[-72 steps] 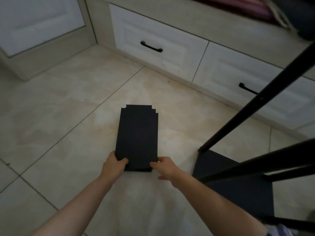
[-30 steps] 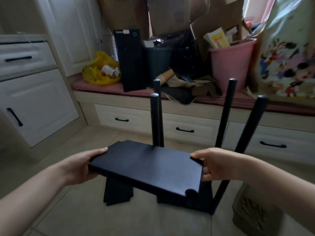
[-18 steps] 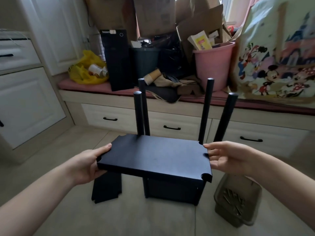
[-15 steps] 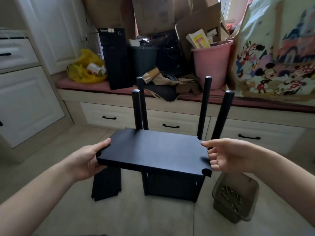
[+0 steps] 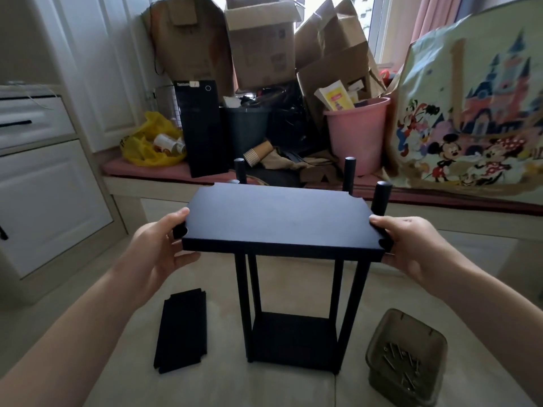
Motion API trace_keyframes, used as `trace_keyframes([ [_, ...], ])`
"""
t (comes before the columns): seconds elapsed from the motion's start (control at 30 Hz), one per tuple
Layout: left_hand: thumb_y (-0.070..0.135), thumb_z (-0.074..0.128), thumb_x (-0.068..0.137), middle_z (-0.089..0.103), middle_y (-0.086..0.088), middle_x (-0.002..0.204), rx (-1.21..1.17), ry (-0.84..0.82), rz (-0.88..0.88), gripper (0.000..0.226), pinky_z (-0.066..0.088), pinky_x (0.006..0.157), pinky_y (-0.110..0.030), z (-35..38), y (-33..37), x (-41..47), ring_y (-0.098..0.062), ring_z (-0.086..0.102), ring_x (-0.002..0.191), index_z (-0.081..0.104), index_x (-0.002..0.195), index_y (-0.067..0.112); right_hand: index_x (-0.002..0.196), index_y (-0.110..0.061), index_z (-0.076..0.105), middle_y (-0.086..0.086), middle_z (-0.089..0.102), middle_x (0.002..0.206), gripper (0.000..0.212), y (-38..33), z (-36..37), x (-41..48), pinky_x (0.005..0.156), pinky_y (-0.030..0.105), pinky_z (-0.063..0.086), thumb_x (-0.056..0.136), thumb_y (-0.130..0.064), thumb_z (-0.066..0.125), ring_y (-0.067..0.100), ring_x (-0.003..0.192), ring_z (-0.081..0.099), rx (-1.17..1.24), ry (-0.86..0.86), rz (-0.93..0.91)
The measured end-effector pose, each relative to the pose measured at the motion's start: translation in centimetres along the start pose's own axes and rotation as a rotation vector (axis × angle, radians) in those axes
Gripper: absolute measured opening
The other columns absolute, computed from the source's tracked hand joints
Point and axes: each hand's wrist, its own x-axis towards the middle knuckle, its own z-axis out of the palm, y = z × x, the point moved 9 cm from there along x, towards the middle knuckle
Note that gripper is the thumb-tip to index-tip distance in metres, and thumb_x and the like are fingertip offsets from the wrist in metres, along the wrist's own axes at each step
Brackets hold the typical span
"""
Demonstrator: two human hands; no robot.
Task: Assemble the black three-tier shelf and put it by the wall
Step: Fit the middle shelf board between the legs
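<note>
Our left hand grips one short end of the black board, thumb on top and fingers beneath. The board lies level between our hands, its long axis running hand to hand, high among the four posts (their tops poke above it). Our right hand clasps the other end. Neither hand is nearer, so we judge that an even push down comes next.

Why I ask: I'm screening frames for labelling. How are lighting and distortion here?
Head view: bright window backlight leaves the black rectangular shelf board and black round posts nearly featureless; wide-angle bowing bends the white panelled cabinet at left; slight softness throughout.
</note>
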Motion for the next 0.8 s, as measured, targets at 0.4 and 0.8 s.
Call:
trace_keyframes([
  [0.4, 0.026, 0.064, 0.095, 0.076, 0.003, 0.108, -0.02, -0.011, 0.278, 0.036, 0.06, 0.081, -0.029, 5.7, 6.0, 4.5, -0.01, 0.072, 0.094, 0.064, 0.129, 0.015, 0.077, -0.012, 0.071, 0.006, 0.066, 0.079, 0.019, -8.2, -2.3, 2.2, 0.067, 0.032, 0.054, 0.093, -0.015, 0.061, 0.018, 0.074, 0.061, -0.061, 0.139, -0.368],
  [0.8, 0.031, 0.058, 0.102, 0.079, 0.003, 0.099, 0.032, 0.107, 0.284, 0.019, 0.058, 0.075, -0.025, 6.3, 4.7, 13.1, -0.012, 0.075, 0.092, 0.07, 0.106, 0.019, 0.079, -0.011, 0.07, -0.009, 0.069, 0.061, 0.015, -9.6, -2.6, 10.4, 0.046, 0.015, 0.046, 0.09, -0.021, 0.068, 0.003, 0.052, 0.063, -0.094, 0.142, -0.354],
])
